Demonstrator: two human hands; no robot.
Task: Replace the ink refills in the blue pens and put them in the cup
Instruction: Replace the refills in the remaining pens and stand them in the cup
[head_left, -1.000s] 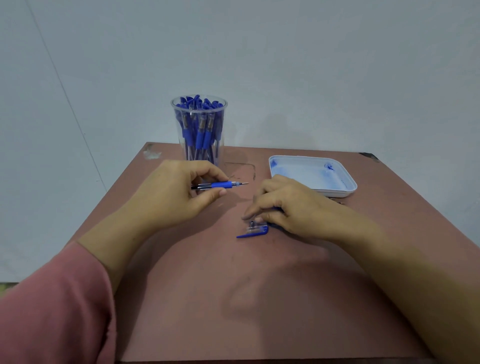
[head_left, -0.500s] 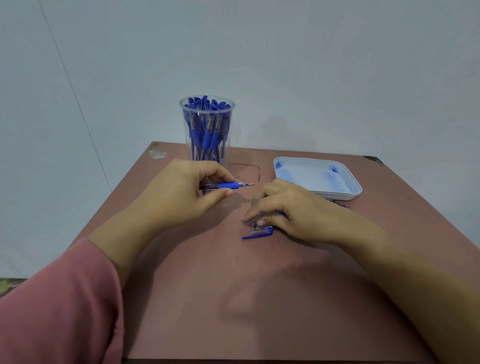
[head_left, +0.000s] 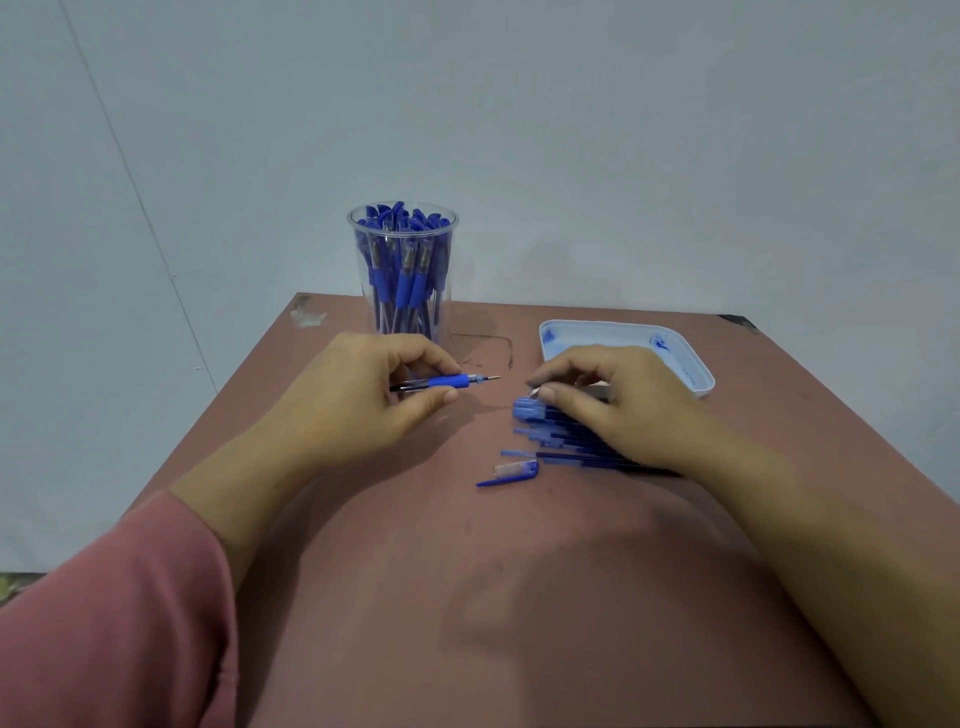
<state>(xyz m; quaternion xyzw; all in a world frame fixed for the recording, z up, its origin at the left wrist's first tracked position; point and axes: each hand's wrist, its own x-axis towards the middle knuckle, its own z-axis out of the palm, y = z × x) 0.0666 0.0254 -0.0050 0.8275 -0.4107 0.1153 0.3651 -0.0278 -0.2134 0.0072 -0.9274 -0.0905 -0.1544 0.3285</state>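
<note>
left hand (head_left: 363, 402) pinches a pen (head_left: 448, 382), tip pointing right; right hand (head_left: 626, 405) curls on the refills (head_left: 545, 434), pinching; cap (head_left: 511, 474) just near them.

A bare, makeshift workstation, building unknown: a scuffed reddish-brown tabletop (head_left: 467, 597) set against a plain pale wall (head_left: 571, 130). Beyond the left grip (head_left: 358, 400) stands a clear cup (head_left: 453, 228) crammed with blue pens (head_left: 402, 283). Just beyond the right grip (head_left: 623, 405) sits an ink-stained white tray (head_left: 623, 327).
</note>
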